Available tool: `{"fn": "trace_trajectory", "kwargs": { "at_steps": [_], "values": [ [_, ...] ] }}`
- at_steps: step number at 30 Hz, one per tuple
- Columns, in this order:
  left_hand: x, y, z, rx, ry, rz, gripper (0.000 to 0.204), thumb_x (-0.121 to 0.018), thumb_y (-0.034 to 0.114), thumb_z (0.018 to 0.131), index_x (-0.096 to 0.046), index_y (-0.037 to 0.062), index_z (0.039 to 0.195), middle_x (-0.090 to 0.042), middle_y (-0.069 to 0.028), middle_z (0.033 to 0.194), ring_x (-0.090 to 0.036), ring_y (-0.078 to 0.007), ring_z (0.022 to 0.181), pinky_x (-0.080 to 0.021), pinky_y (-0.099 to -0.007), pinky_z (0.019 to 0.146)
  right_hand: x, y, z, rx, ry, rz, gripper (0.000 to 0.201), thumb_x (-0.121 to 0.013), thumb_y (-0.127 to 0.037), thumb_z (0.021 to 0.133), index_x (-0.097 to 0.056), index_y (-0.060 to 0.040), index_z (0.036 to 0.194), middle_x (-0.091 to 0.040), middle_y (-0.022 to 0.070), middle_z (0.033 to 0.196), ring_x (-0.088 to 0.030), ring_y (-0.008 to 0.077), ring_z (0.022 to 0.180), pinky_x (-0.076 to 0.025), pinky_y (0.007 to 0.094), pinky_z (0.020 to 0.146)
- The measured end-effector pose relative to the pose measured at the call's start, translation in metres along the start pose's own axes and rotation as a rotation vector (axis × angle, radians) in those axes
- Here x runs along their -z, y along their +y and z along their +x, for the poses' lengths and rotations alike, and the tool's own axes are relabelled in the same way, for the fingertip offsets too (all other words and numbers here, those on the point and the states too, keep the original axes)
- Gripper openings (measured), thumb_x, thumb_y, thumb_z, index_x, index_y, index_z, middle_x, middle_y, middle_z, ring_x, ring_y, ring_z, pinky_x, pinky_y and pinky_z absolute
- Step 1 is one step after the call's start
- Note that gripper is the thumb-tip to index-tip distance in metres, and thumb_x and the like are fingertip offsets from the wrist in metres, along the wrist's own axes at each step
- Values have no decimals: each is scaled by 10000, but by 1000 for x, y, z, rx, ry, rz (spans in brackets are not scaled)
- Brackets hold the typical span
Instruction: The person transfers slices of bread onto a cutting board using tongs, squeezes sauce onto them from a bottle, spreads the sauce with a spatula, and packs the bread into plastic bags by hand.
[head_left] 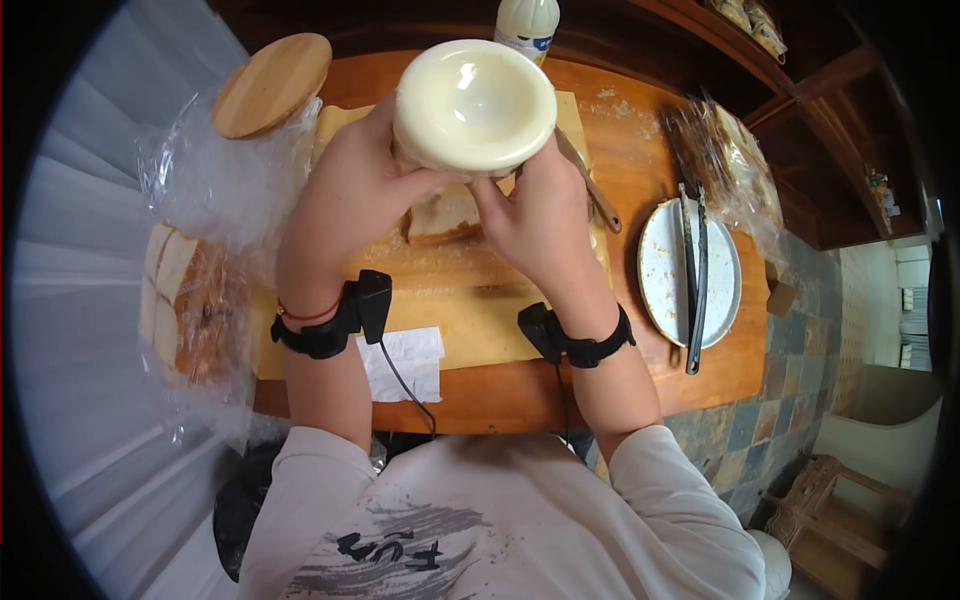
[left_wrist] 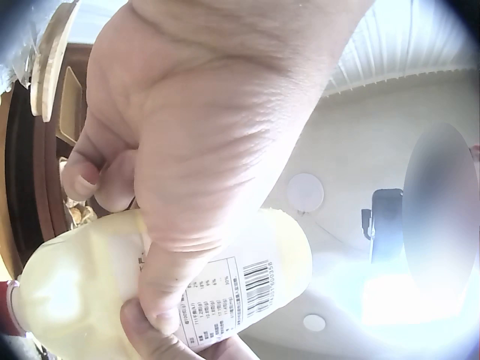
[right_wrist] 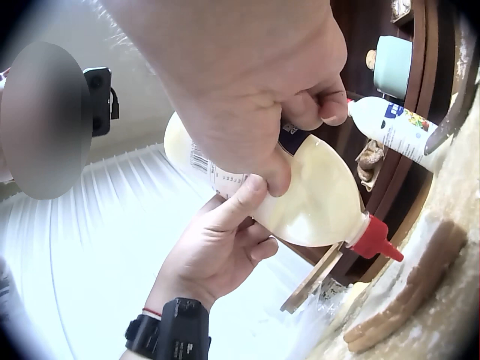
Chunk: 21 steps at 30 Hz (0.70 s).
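Both hands grip a squeeze bottle (head_left: 475, 105) of pale yellow sauce, held upside down with its base toward the head camera. The left hand (head_left: 375, 175) holds one side, the right hand (head_left: 545, 215) the other, thumbs close together on the label. In the right wrist view the bottle's red nozzle (right_wrist: 377, 238) points down at a bread slice (right_wrist: 409, 289), a small gap between them. That slice (head_left: 440, 217) lies on the board (head_left: 450, 320), partly hidden by the hands in the head view.
A second bottle (head_left: 527, 28) stands behind. At the right are a white plate (head_left: 660, 265) with black tongs (head_left: 699, 290) across it and bagged bread (head_left: 735, 160). Left are a round wooden lid (head_left: 275, 85) and more bagged bread (head_left: 175, 290). Paper (head_left: 405, 362) lies near the front edge.
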<state>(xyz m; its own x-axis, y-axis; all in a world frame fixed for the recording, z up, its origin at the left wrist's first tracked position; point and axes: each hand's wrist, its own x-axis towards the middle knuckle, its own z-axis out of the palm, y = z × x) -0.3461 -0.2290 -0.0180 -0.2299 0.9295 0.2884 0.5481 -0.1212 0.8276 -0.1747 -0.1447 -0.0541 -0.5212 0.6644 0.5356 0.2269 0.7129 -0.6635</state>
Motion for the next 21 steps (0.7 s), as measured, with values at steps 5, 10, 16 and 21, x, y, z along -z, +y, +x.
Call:
{"fn": "trace_trajectory", "kwargs": {
  "at_steps": [5,10,16,21],
  "values": [
    [-3,-6,-1,-127,31,-82,495,-812,179,889,-605,12,1307,-734,-121,1064,-702,-205,996,-535,-336,876,13,-10,2,39,-4,-52,548,-784,-61,814,-508,-43,1286,-698,197,958,-703,403,821,-557,472,697],
    [9,8,-4,-67,40,80,436,-822,91,867,-653,-9,1256,-733,-100,1111,-690,-183,1036,-540,-333,915,41,-39,3,156,102,-49,625,-813,-45,775,-528,-57,1332,-616,211,1155,-644,425,1038,-558,445,806],
    [15,10,-2,-215,125,154,516,-830,-54,810,-638,-33,1288,-711,-109,1245,-681,-223,1151,-552,-353,1020,95,-110,-54,437,-14,482,382,-751,77,600,-419,-88,691,-562,123,777,-514,236,751,-340,359,519],
    [10,-5,1,-116,352,-104,527,-793,-70,844,-601,-32,1333,-699,-120,1245,-679,-229,1151,-558,-344,1005,63,-106,-46,746,268,601,234,-638,-119,563,-454,-84,703,-506,80,681,-296,158,486,-199,305,395]
  ]
}}
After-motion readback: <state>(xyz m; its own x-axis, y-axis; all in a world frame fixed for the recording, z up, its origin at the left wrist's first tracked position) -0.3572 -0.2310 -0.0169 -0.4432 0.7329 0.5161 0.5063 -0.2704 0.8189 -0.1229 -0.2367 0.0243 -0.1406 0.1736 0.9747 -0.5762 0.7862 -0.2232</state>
